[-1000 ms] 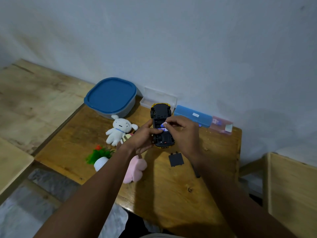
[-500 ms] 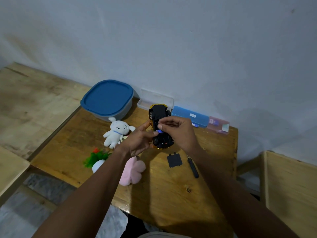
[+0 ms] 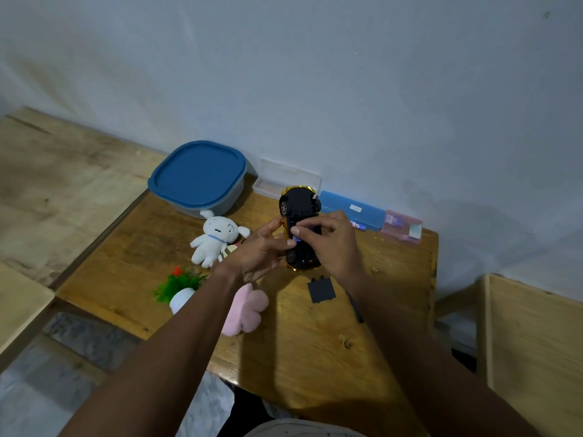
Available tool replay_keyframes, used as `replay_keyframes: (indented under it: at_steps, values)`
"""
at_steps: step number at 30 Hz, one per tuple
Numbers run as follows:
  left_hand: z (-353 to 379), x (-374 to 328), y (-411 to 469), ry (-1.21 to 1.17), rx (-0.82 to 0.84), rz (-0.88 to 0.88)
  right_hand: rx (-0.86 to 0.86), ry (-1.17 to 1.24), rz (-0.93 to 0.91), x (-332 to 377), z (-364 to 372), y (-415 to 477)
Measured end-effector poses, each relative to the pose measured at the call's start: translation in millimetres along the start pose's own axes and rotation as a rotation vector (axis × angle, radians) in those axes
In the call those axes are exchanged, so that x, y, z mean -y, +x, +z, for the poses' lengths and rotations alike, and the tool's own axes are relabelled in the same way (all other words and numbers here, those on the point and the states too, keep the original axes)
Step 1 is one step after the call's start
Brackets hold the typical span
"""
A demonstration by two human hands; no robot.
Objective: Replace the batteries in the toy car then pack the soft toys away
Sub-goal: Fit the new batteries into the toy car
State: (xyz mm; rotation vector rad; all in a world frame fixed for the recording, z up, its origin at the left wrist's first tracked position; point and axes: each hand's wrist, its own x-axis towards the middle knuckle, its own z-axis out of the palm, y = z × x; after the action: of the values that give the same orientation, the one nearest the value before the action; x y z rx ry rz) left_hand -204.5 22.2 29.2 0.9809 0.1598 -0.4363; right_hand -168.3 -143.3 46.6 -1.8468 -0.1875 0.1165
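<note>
Head: toy car (image 3: 299,205) upturned, lengthwise toward wall (image 3: 315,89)

Wall (image 3: 347,89): plain, pale blue-grey, matt, with one small dark mark near the upper right. Counter (image 3: 315,357): brown wood with knots in the grain, set against the wall. A paler, scuffed wooden top (image 3: 63,184) adjoins it on the left, and another pale wooden edge (image 3: 22,310) shows at lower left. To the right, apart from the counter, is a light wooden piece (image 3: 536,342) with a raised rim. Floor (image 3: 47,398): grey mottled stone. Light is dim and cool, with a soft shadow on the wall at right.
</note>
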Motion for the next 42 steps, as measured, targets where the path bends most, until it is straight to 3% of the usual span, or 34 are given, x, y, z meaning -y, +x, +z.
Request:
replay_keyframes:
  at_steps: [4, 10, 21, 24, 26, 30, 37, 42]
  values:
    - [5.8, -2.4, -2.9, -0.01, -0.023, 0.015, -0.072, 0.065, 0.196, -3.0, 2.6, 1.3]
    - [7.1, -0.2, -2.5, 0.01, -0.026, 0.011, 0.032, 0.233, 0.446, -17.2, 1.7, 5.9]
    - [-0.3, 10.5, 8.5, -0.031, -0.018, -0.056, 0.147, 0.287, 0.507, -25.7, -5.6, 13.5]
    - [-3.0, 12.5, 17.7, -0.037, -0.083, -0.079, 0.09, 0.307, 0.467, -31.5, -7.8, 21.3]
    - [-4.7, 14.5, 25.8, -0.028, -0.158, -0.094, -0.05, 0.17, 0.412, -47.6, -12.3, 32.1]
    - [-2.0, 15.9, 40.1, -0.009, -0.274, -0.141, -0.214, -0.485, 0.187, -93.9, -28.3, 55.1]
    - [-2.4, 19.6, 58.0, 0.012, -0.284, -0.197, -0.045, -1.059, -0.03, -125.9, -48.9, 78.6]
    - [-7.6, 20.7, 61.0, 0.008, -0.283, -0.206, -0.019, -1.151, -0.069, -140.4, -48.3, 73.8]
